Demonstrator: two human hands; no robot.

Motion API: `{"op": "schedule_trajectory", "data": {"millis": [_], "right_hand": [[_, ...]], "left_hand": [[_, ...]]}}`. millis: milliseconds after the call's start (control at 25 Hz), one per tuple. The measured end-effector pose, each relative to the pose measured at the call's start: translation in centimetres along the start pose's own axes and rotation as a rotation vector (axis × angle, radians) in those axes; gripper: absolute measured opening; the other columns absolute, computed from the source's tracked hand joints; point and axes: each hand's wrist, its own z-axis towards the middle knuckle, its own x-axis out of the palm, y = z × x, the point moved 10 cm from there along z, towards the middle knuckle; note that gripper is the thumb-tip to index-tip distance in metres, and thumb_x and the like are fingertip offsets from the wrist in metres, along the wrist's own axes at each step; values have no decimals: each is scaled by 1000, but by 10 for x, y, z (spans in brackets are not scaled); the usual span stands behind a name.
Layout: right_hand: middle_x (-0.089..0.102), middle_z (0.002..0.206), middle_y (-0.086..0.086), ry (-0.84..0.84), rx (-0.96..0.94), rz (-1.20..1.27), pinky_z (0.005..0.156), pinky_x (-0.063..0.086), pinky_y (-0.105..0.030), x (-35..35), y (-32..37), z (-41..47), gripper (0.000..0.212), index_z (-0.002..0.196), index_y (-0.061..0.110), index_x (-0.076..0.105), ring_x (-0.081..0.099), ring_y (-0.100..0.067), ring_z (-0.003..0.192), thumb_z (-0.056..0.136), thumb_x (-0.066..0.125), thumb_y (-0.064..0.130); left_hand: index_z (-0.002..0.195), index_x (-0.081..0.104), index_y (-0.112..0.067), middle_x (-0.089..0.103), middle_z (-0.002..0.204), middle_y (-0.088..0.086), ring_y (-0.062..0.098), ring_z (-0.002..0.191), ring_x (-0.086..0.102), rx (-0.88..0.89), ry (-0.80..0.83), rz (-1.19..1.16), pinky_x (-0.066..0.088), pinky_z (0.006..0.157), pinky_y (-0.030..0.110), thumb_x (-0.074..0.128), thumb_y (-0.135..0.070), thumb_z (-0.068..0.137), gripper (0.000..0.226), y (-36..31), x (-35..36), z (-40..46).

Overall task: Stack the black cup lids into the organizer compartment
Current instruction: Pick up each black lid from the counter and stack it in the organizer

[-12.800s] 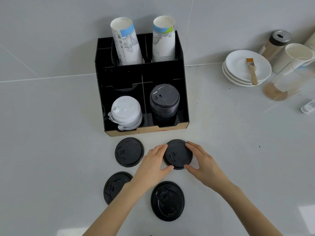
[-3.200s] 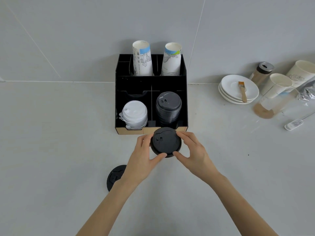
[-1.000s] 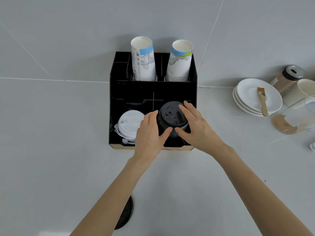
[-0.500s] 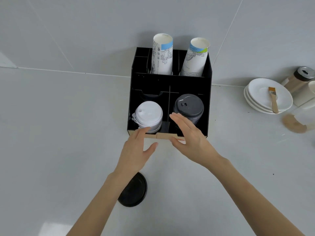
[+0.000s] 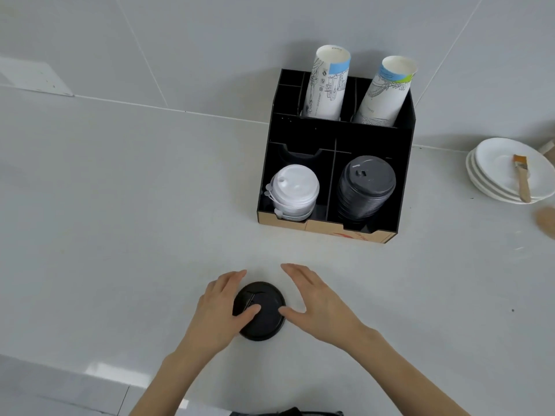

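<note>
Both hands back from the organizer since half a second ago. Left hand (image 5: pixel 220 307) open, thumb resting on the last loose black lid (image 5: pixel 259 310); right hand (image 5: pixel 318 301) open, thumb at its 3 o'clock edge. Lid flat on worktop (image 5: pixel 120 235). Organizer (image 5: pixel 336 130) at 1 o'clock; black lid stack (image 5: pixel 365 187) in its front right compartment.

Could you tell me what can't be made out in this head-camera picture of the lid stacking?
- Whether either hand has a grip on the loose black lid: the left hand covers its left edge, and the right hand only nears it.
- The lower part of the black lid stack, behind the organizer front lip.
- A brown object, cut off by the right edge.
</note>
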Motion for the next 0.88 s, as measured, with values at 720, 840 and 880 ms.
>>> {"op": "schedule_trajectory", "data": {"millis": [720,840,880], "right_hand": [[22,149,5,34,-36,-39,107,28,-22,27,4,-6,67,139,20,17,27,-12,134,85,55,31],[24,148,6,-7,-64,-41,105,24,-16,14,5,-7,63,138,21,19,27,-9,133,86,53,31],[24,148,6,-21,-71,-40,104,21,-14,9,5,-7,63,138,21,19,26,-9,133,86,53,31]], "left_hand": [[137,19,-29,30,141,-7,16,123,32,94,157,-22,30,105,28,40,-63,52,94,6,15,-9],[137,19,-26,28,142,-5,16,125,33,115,140,-56,28,103,23,62,-43,70,82,-1,13,-5],[137,19,-25,28,141,-4,16,125,34,123,119,-70,29,104,24,65,-33,75,78,-3,12,-3]]}}
